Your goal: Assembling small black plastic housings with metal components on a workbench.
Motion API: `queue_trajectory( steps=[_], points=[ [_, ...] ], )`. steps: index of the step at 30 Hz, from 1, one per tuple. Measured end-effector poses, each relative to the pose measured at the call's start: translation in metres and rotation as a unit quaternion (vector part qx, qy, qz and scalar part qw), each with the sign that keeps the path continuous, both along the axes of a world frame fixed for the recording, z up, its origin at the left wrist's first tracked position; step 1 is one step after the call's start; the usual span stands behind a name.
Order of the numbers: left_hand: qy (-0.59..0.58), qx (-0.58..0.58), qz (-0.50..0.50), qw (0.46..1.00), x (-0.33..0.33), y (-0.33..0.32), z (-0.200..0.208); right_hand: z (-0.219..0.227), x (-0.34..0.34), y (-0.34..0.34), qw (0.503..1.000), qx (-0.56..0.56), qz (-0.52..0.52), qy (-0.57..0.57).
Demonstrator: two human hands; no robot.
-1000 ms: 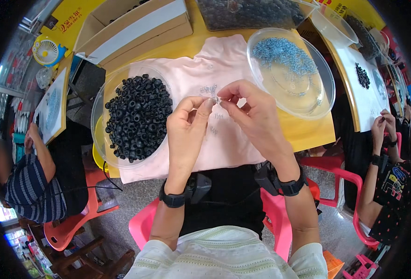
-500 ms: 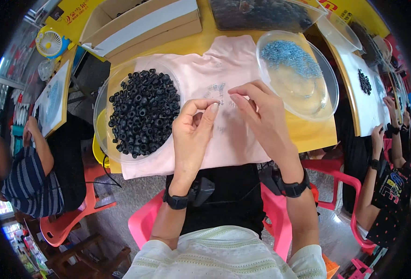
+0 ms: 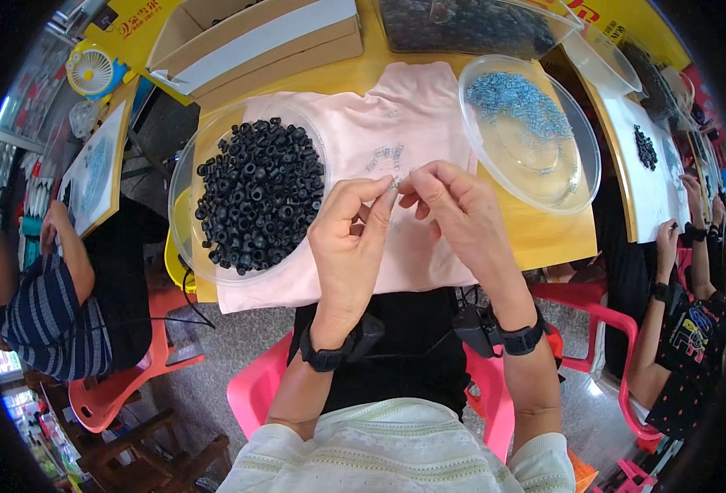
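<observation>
My left hand (image 3: pixel 351 234) pinches a tiny silvery piece, which looks like a small metal spring (image 3: pixel 396 182), between thumb and forefinger. Meeting it there, my right hand (image 3: pixel 459 218) has its fingertips closed on the same piece; their exact hold is partly hidden. Both hands are above a pale pink cloth (image 3: pixel 416 103), where a loose cluster of small springs (image 3: pixel 385 156) lies just beyond my fingers. Left of my hands, a round clear tray (image 3: pixel 184 209) holds a heap of small black plastic parts (image 3: pixel 260 197). On the right, another clear tray (image 3: pixel 581 177) holds many bluish-silver springs (image 3: pixel 519 103).
A cardboard box (image 3: pixel 272 53) and a clear bin of dark parts (image 3: pixel 466 29) stand at the back of the yellow table (image 3: pixel 556 238). Co-workers sit at tables (image 3: pixel 100 164) on the left and right. Pink chair arms (image 3: pixel 256 386) flank me.
My right hand has moved in to meet the left, and its fingertips have closed at the small spring. A gap separated the hands before. The left fingers still pinch.
</observation>
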State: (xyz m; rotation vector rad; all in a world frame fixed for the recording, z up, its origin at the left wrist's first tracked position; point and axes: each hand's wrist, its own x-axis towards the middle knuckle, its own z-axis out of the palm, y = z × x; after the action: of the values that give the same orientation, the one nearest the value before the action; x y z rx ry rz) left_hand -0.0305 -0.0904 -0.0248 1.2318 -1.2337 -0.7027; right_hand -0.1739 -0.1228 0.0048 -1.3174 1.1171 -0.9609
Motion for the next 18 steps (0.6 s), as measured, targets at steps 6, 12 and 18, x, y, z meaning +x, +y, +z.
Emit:
queue_trajectory(
  steps=[6, 12, 18],
  points=[
    [0.095, 0.056, -0.043, 0.993, -0.001, 0.001, -0.001, 0.003, 0.0, 0.002, 0.998, 0.054, 0.014, -0.031],
    [0.05, 0.042, -0.028, 0.997, -0.003, 0.002, 0.005, 0.0, -0.002, 0.002, 0.999, 0.031, 0.005, -0.015],
    [0.035, 0.057, -0.039, 0.997, 0.003, 0.0, 0.001, -0.002, -0.004, 0.005, 1.0, 0.018, 0.011, -0.021]
  ],
)
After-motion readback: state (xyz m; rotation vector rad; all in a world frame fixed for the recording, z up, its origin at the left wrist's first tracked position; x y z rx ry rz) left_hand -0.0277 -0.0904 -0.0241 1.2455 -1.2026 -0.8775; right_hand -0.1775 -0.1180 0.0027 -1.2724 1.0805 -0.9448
